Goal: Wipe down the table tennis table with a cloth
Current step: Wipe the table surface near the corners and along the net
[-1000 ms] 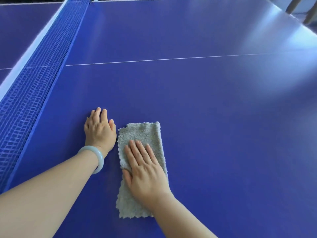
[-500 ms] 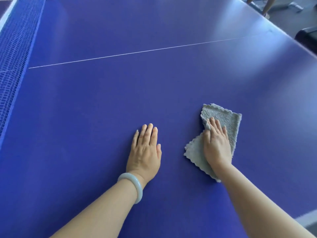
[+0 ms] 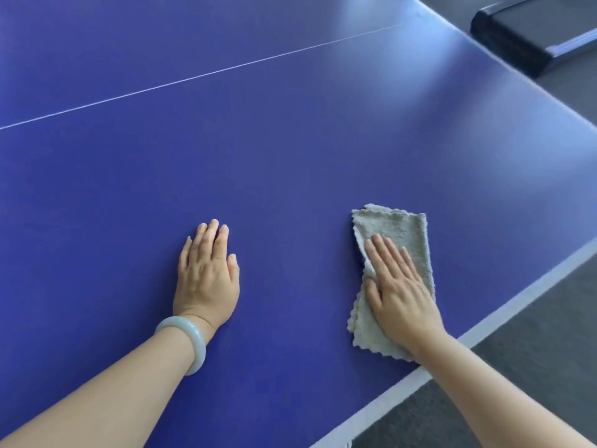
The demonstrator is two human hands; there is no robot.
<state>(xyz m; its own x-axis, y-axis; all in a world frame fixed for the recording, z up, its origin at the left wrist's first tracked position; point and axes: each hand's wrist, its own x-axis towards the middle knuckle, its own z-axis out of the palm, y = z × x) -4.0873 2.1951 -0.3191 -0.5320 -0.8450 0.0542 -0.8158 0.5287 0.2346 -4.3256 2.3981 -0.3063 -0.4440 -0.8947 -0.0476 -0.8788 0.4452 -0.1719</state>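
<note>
Blue table tennis table [image 3: 290,156] fills nearly the whole view, with grey floor [image 3: 533,367] past its white edge band [image 3: 484,324], just right of the right wrist. The right hand [image 3: 397,292] lies flat with straight fingers, pressing down on the grey cloth [image 3: 397,231], which is folded and partly rumpled under the thumb side. The cloth sticks out beyond the fingertips and back towards the wrist, close to the edge band. Well apart to its left, the left hand [image 3: 206,279] rests palm-down and relaxed on bare table, gripping nothing, a pale bangle [image 3: 187,341] on its wrist.

No streaks, dust or damp patches show, so I cannot tell which areas are done. I'd judge the wiping mid-way — the wide stretch beyond both hands, up to and past the thin white line [image 3: 193,79], may well remain. No container of any kind is in view — only a dark object [image 3: 533,37] off the table, far beyond the right hand.
</note>
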